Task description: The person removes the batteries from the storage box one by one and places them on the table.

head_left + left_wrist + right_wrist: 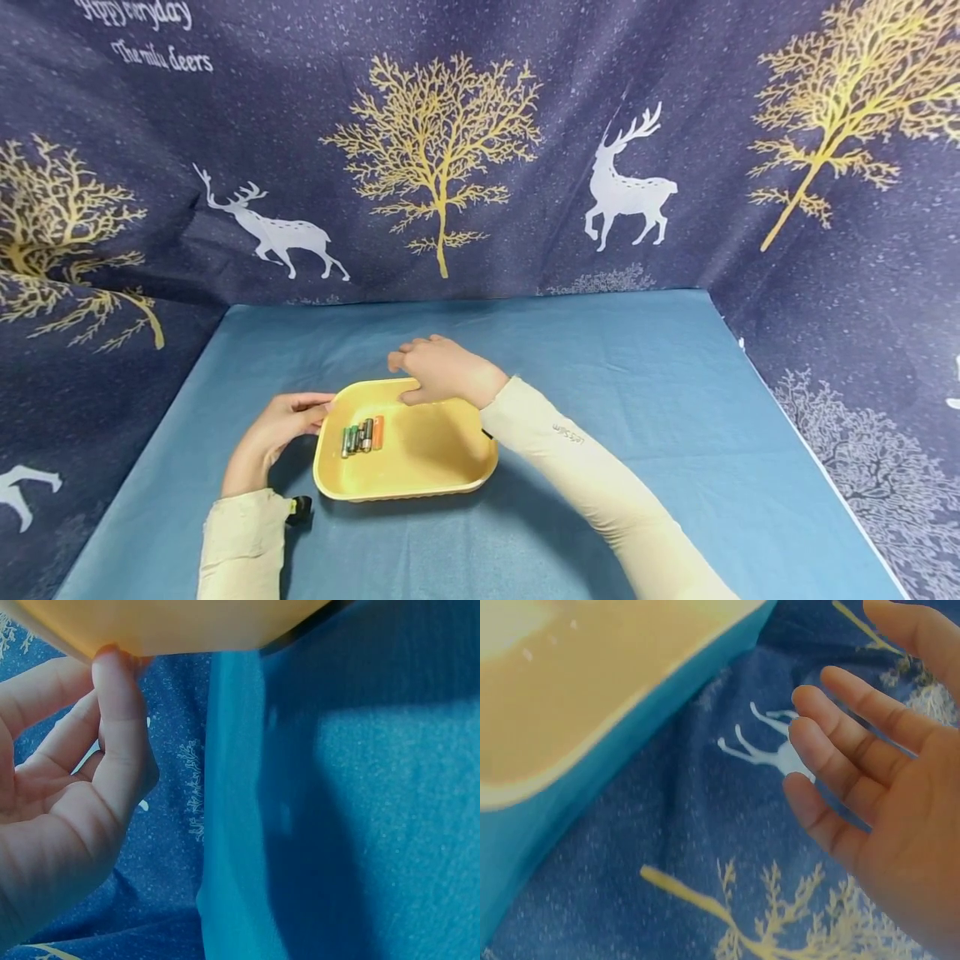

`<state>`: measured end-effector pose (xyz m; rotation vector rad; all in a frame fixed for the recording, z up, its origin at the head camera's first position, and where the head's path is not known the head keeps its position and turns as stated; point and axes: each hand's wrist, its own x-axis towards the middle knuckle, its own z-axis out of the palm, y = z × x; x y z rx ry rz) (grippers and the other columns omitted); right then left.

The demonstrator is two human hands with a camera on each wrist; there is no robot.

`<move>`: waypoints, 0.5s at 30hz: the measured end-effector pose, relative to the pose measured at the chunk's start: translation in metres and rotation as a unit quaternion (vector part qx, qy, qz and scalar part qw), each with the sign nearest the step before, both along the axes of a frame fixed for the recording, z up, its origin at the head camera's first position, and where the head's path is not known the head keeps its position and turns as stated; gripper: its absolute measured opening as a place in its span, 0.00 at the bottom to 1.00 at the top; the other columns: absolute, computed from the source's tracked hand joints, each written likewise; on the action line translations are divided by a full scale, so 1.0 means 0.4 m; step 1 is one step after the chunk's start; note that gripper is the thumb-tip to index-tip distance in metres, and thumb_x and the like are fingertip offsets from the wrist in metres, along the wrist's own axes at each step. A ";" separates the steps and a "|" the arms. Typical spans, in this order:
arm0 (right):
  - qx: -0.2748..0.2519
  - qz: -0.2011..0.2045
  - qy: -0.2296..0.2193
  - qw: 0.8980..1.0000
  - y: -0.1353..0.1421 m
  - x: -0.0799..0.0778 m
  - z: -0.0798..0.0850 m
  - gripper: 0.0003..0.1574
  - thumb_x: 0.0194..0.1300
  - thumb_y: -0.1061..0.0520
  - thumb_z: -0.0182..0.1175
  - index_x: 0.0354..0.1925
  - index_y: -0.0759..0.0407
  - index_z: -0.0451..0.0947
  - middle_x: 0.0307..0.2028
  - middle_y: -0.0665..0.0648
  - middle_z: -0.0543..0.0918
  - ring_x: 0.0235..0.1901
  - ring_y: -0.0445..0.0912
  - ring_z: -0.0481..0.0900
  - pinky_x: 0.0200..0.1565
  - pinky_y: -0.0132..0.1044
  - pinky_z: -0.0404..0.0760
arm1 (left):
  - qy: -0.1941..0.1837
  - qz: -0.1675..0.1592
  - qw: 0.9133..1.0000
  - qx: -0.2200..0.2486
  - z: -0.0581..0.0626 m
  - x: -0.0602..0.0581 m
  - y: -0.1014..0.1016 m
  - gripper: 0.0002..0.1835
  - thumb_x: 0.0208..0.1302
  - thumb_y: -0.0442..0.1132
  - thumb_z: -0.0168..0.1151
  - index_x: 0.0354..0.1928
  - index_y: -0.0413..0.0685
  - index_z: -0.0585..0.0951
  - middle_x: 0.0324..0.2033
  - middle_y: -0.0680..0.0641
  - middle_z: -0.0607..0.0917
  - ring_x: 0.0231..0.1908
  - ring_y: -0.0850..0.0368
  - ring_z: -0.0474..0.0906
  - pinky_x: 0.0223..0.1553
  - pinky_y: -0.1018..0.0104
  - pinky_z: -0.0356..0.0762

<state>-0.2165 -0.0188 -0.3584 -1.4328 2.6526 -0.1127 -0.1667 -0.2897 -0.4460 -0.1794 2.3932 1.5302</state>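
The left hand pinches the yellow tray at left; the right hand, fingers parted, holds nothing. Level handling should settle the batteries.

Free room above batteries, yellow tray walls around.

A smooth, pale yellow-orange container with a curved edge fills the top, partly cut off. Below its left part, a person's bare left hand reaches up, the thumb tip pressed to the container's edge, pinching it; the other fingers bend behind the thumb. Below and right of the container spreads a bright blue, cloth-covered tabletop, darkened nearest the container by a broad shadow. Below the container's left part, behind the hand, lies dark navy, white-flecked fabric with a pale, branching printed motif.
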 end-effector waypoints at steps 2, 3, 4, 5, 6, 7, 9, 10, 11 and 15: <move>0.003 0.006 0.008 1.000 -0.020 0.001 -0.011 0.25 0.63 0.44 0.62 0.55 0.52 0.75 0.50 0.50 0.81 0.50 0.46 0.77 0.54 0.43 0.73 | 0.001 0.001 1.000 0.000 0.000 0.001 0.001 0.23 0.70 0.37 0.57 0.60 0.26 0.72 0.50 0.35 0.81 0.37 0.57 0.82 0.40 0.60 0.82; 0.006 0.008 0.010 1.000 -0.030 0.002 -0.016 0.24 0.63 0.44 0.62 0.54 0.53 0.75 0.49 0.50 0.81 0.49 0.45 0.77 0.53 0.42 0.73 | 0.001 0.000 1.000 0.000 0.001 0.002 0.001 0.23 0.70 0.37 0.56 0.60 0.26 0.72 0.50 0.35 0.81 0.37 0.56 0.82 0.40 0.59 0.82; 0.009 0.009 0.012 1.000 -0.040 0.002 -0.022 0.25 0.63 0.44 0.62 0.54 0.53 0.75 0.48 0.49 0.81 0.48 0.45 0.77 0.52 0.41 0.73 | 0.002 -0.001 1.000 0.001 0.001 0.003 0.002 0.23 0.70 0.37 0.56 0.60 0.26 0.72 0.50 0.34 0.81 0.37 0.56 0.82 0.40 0.59 0.82; 0.013 0.010 0.014 1.000 -0.049 0.002 -0.029 0.25 0.62 0.43 0.62 0.53 0.53 0.75 0.48 0.49 0.81 0.47 0.45 0.77 0.51 0.41 0.74 | 0.002 -0.004 1.000 0.002 0.001 0.003 0.002 0.24 0.70 0.37 0.56 0.60 0.26 0.71 0.50 0.34 0.81 0.37 0.56 0.82 0.40 0.59 0.82; 0.019 0.011 0.015 1.000 -0.059 0.003 -0.035 0.26 0.62 0.43 0.62 0.54 0.53 0.75 0.47 0.49 0.81 0.47 0.45 0.77 0.50 0.40 0.74 | 0.002 -0.002 1.000 0.004 0.000 0.004 0.002 0.24 0.70 0.37 0.56 0.60 0.26 0.71 0.50 0.34 0.81 0.37 0.56 0.82 0.40 0.59 0.82; 0.027 0.010 0.015 0.999 -0.067 0.004 -0.042 0.26 0.62 0.42 0.62 0.54 0.53 0.74 0.47 0.49 0.80 0.48 0.45 0.77 0.50 0.40 0.74 | 0.000 -0.002 1.000 0.005 0.000 0.003 0.001 0.24 0.70 0.37 0.56 0.61 0.26 0.71 0.50 0.34 0.81 0.37 0.56 0.82 0.40 0.59 0.82; 0.040 0.008 0.012 0.999 -0.083 0.005 -0.056 0.28 0.62 0.41 0.62 0.55 0.52 0.73 0.49 0.49 0.80 0.49 0.45 0.77 0.51 0.41 0.74 | -0.003 -0.003 1.000 0.006 -0.003 0.003 0.000 0.24 0.70 0.37 0.56 0.61 0.26 0.71 0.51 0.34 0.81 0.37 0.56 0.82 0.41 0.59 0.82; 0.046 0.007 0.011 0.999 -0.091 0.006 -0.064 0.29 0.62 0.40 0.62 0.56 0.52 0.73 0.50 0.48 0.80 0.50 0.45 0.77 0.51 0.41 0.74 | -0.002 -0.005 1.000 0.007 -0.003 0.003 0.000 0.24 0.70 0.37 0.56 0.61 0.26 0.71 0.51 0.34 0.81 0.37 0.57 0.82 0.41 0.59 0.82; 0.052 0.005 0.009 0.999 -0.098 0.007 -0.071 0.30 0.62 0.40 0.62 0.57 0.52 0.72 0.51 0.48 0.80 0.51 0.45 0.77 0.52 0.41 0.74 | -0.002 -0.005 1.000 0.008 -0.004 0.003 -0.001 0.24 0.70 0.38 0.56 0.61 0.26 0.71 0.50 0.34 0.81 0.37 0.57 0.82 0.40 0.59 0.82; 0.076 -0.005 0.006 0.997 -0.125 0.009 -0.103 0.33 0.61 0.38 0.63 0.59 0.50 0.71 0.49 0.47 0.79 0.50 0.43 0.76 0.49 0.39 0.75 | 0.002 -0.007 1.000 0.009 -0.007 0.002 -0.002 0.24 0.70 0.38 0.56 0.61 0.26 0.71 0.50 0.34 0.81 0.37 0.57 0.82 0.40 0.59 0.82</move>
